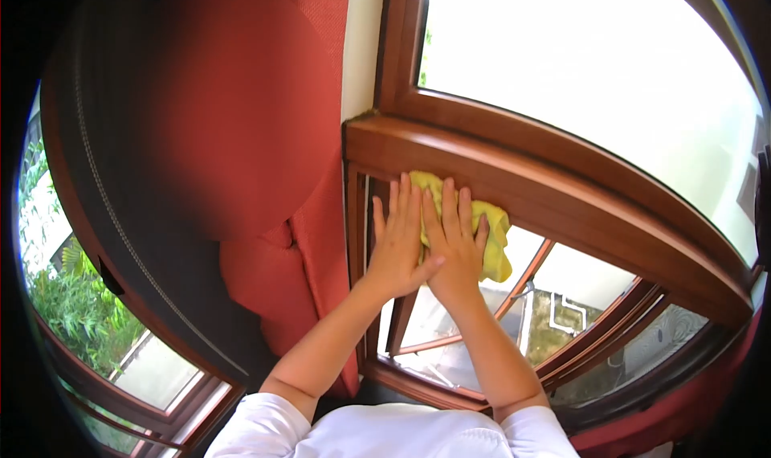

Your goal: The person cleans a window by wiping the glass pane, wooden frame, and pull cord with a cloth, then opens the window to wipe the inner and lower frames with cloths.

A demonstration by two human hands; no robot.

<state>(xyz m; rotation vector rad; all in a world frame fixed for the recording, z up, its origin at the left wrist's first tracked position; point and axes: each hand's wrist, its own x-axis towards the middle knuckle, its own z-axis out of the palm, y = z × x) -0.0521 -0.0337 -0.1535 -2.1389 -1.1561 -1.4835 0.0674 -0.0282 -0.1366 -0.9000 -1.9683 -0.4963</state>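
At wooden window frame's lower edge [562, 189], both hands [426, 233] flattened, fingers extended, pressing yellow cloth [496, 245], red curtain [321, 297] just left.

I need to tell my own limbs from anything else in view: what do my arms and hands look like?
Your left hand and right hand are both bare, with no gloves, rings, watch or bracelet showing. The left sleeve and right sleeve are white and short, leaving the forearms uncovered. No lettering or markings show on either sleeve.
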